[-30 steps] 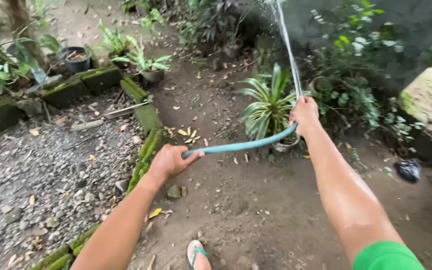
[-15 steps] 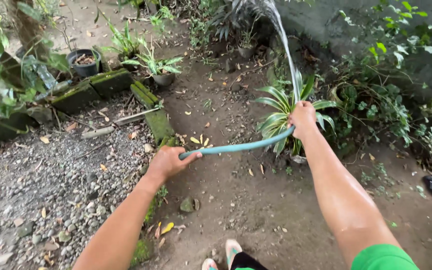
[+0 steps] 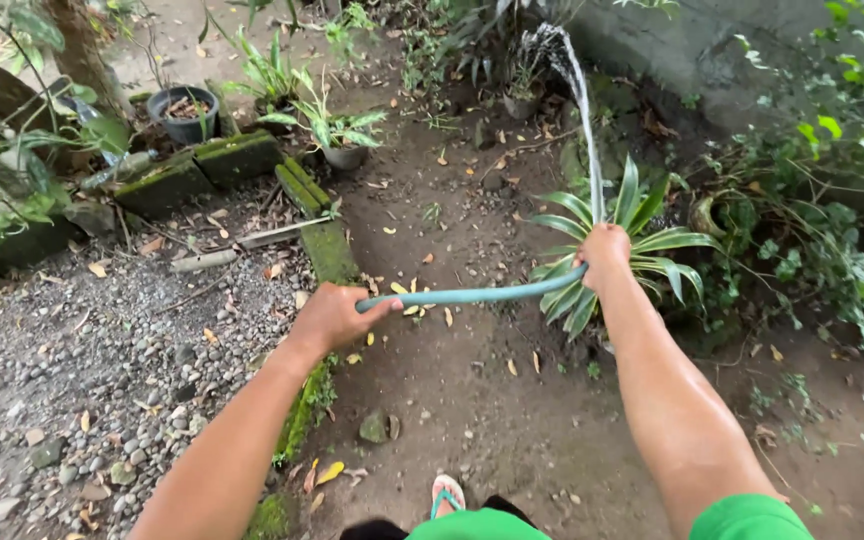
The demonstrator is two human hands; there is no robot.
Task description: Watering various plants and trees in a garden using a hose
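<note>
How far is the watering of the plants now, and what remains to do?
Done: cannot be judged; the soil is dark everywhere. In hand: the right hand grips the end of the green hose, the left hand holds it further back, and the water stream lands near the small pot by the wall. Possibly left: the striped plant, the potted plant and the black pot, all away from the stream.

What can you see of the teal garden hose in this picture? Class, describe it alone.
The teal garden hose is a slim, smooth tube that looks like flexible plastic or rubber. It runs in a shallow sagging curve between both hands, above the bare soil. The left hand grips one part and the right hand clasps the outlet end. A thin jet of water shoots up and away from that end toward the far plants. The rest of the hose is hidden.
</note>
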